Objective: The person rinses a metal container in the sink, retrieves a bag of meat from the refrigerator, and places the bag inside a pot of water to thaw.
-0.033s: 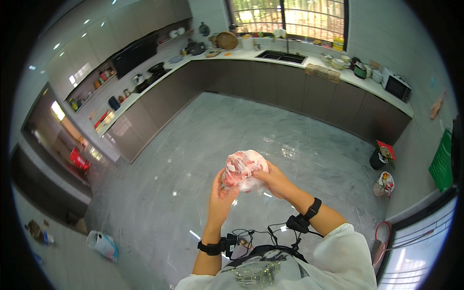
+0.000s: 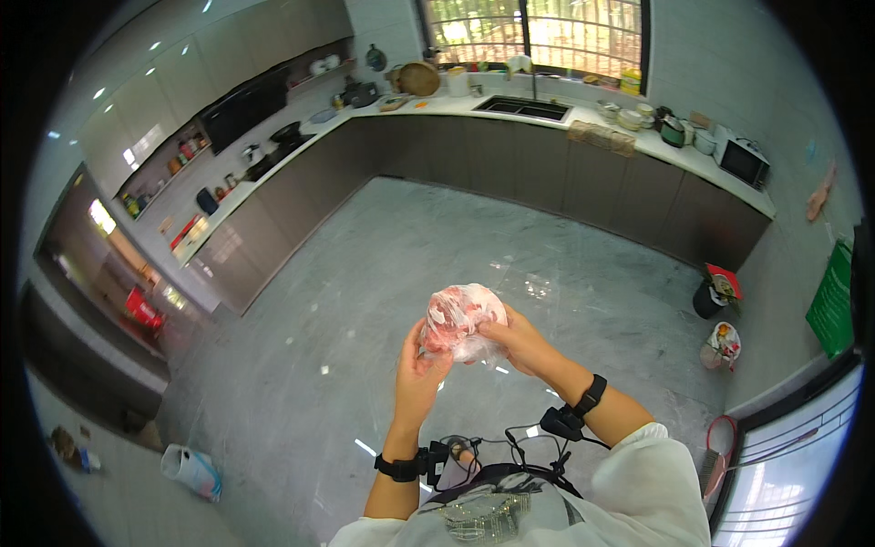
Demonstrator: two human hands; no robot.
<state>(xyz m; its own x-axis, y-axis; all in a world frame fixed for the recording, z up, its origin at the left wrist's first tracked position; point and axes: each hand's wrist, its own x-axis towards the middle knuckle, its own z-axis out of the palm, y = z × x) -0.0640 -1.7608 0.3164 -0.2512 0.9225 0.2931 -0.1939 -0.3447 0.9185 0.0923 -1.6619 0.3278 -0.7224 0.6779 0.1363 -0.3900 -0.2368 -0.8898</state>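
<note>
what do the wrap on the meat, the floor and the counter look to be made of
Wrap: thin clear plastic, slightly shiny; it creases and the meat shows through.
Floor: polished tile or stone, glossy; grey marbling and bright reflections suggest it, but which is unclear.
Counter: perhaps stone or a composite, smooth-looking, judging by its even white top.

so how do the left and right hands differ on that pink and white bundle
The left hand holds the bundle at its left; the right hand holds its right, thumb over it. The left forearm runs nearly upright; the right forearm slants from lower right. Both hands touch the bundle, and each forearm wears a black strap.
</note>
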